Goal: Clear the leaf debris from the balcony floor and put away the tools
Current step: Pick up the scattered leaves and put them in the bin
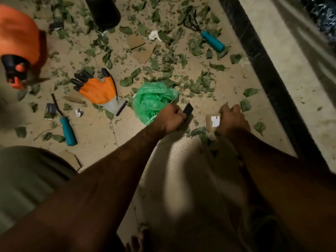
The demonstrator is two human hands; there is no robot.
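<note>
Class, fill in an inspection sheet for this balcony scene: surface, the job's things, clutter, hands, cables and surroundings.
Surface: tan tiled floor, strewn with green leaf debris.
Job's things: teal-handled tool lying near left; teal-handled rake far right; orange glove flat on floor; crumpled green bag at centre.
Clutter: cardboard scraps, white paper wad, orange sprayer, black pot.
Hands: left hand closed on a dark card; right hand closed on a cardboard piece.
Cables: nothing seen.
Surroundings: dark kerb along the right.
</note>
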